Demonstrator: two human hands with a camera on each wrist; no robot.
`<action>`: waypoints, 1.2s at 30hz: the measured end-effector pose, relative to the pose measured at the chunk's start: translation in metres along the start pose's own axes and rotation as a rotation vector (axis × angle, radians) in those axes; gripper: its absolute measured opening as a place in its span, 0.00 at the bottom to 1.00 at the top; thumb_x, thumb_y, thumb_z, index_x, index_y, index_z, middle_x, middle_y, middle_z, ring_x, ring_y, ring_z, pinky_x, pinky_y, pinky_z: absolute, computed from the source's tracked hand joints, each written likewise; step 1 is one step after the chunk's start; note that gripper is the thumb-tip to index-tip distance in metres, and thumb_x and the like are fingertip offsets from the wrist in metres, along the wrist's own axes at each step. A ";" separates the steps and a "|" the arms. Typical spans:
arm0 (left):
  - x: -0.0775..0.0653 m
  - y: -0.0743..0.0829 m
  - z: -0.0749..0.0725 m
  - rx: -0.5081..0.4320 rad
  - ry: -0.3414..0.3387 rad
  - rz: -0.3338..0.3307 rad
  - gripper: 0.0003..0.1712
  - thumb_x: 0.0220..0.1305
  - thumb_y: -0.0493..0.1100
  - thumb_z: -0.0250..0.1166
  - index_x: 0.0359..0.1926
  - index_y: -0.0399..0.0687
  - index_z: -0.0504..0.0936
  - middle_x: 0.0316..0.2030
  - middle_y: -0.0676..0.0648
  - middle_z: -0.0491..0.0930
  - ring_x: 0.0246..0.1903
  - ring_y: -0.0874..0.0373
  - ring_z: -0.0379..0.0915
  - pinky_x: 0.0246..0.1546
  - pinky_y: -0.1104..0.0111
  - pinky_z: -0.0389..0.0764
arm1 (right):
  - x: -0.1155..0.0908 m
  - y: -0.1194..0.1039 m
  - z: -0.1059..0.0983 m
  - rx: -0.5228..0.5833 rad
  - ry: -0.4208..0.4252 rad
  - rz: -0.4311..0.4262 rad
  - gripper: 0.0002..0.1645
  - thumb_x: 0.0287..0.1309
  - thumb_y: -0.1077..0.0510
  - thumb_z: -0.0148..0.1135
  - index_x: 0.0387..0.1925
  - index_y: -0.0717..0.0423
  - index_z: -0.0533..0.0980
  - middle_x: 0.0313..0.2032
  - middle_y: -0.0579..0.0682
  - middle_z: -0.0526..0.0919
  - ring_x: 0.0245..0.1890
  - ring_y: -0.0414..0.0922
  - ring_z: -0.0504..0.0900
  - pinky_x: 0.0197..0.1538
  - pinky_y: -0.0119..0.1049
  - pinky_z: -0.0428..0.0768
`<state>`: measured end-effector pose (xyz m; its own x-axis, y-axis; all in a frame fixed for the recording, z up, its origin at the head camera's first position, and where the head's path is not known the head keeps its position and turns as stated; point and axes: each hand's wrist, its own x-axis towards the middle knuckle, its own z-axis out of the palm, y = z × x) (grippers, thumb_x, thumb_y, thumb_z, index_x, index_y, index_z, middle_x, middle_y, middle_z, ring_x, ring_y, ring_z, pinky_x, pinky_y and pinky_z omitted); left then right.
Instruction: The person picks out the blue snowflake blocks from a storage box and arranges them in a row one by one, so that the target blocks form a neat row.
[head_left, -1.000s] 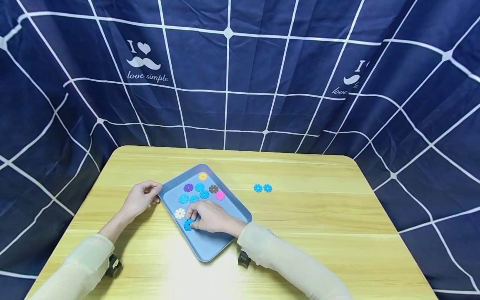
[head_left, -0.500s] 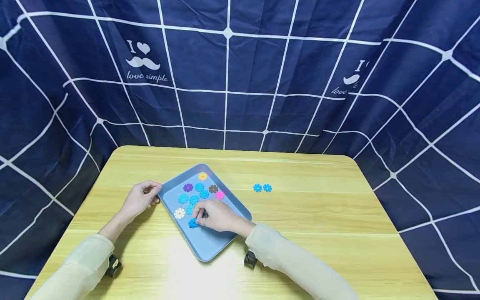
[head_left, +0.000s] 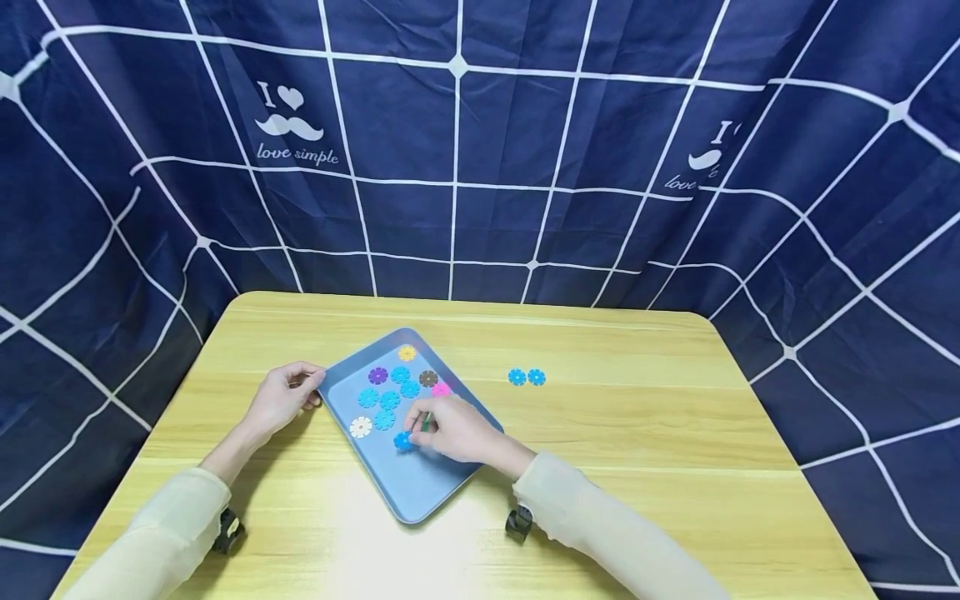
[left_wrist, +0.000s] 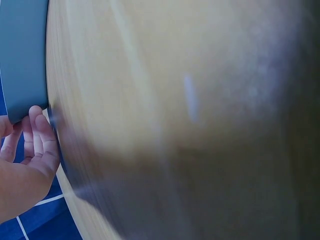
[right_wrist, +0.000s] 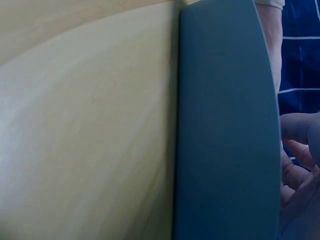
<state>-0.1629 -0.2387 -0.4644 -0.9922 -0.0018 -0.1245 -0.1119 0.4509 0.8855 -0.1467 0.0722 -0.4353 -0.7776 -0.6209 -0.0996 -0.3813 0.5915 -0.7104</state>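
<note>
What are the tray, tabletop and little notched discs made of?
Tray: smooth, satin plastic or coated metal; even grey-blue walls fit both.
Tabletop: glossy wood or wood-look laminate, from grain streaks and glare.
Notched discs: likely plastic, each evenly coloured; too small to judge finish.

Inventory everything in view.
Tray: 1, grey-blue, on table
Light-blue discs: 5, in tray
Orange disc, purple disc, brown disc, pink disc, cream disc: 1 each, in tray
Held disc: 1, blue, in right hand
Green sliver: 1, at right hand
Loose discs: 2, blue, table, right of tray
Table: 1, yellow, beneath tray
Curtain: 1, dark blue, white-printed, behind table
Devices: 2, black, at wrists
Sleeves: 2, cream, on arms
Left hand: 1, gripping tray corner
Right hand: 1, over tray
</note>
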 end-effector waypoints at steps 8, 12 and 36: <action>0.000 0.000 0.002 0.001 -0.001 -0.002 0.21 0.81 0.44 0.59 0.59 0.29 0.81 0.29 0.47 0.84 0.25 0.64 0.79 0.24 0.71 0.80 | -0.011 0.011 -0.009 0.009 0.053 -0.027 0.03 0.66 0.61 0.72 0.39 0.50 0.84 0.35 0.45 0.87 0.29 0.35 0.78 0.32 0.26 0.78; 0.001 -0.001 0.003 -0.009 -0.005 0.002 0.20 0.81 0.43 0.59 0.58 0.28 0.80 0.29 0.48 0.84 0.25 0.64 0.79 0.24 0.71 0.80 | -0.018 0.015 -0.015 0.047 0.071 -0.001 0.04 0.67 0.61 0.71 0.40 0.50 0.83 0.36 0.45 0.86 0.31 0.37 0.78 0.30 0.28 0.78; -0.001 -0.002 -0.002 -0.025 -0.010 0.008 0.20 0.81 0.42 0.58 0.58 0.26 0.80 0.29 0.51 0.83 0.25 0.64 0.80 0.25 0.72 0.81 | -0.053 0.037 -0.066 0.088 0.220 0.017 0.02 0.66 0.59 0.71 0.40 0.51 0.84 0.35 0.48 0.88 0.32 0.40 0.80 0.33 0.29 0.79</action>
<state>-0.1616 -0.2416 -0.4652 -0.9926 0.0105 -0.1213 -0.1051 0.4287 0.8973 -0.1525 0.1609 -0.4101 -0.8775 -0.4783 0.0355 -0.3298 0.5479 -0.7688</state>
